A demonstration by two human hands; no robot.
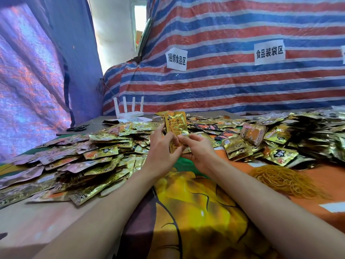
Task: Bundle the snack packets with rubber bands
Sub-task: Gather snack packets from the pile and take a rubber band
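We held gold snack packets [176, 124] upright, left hand [163, 148] and right hand [198, 153] pinching them, rubber bands [283, 181] near right.

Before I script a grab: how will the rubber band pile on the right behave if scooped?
The rubber band pile is thin tangled loops, so probably floppy and light. Tangling suggests several would lift together, trailing strands.
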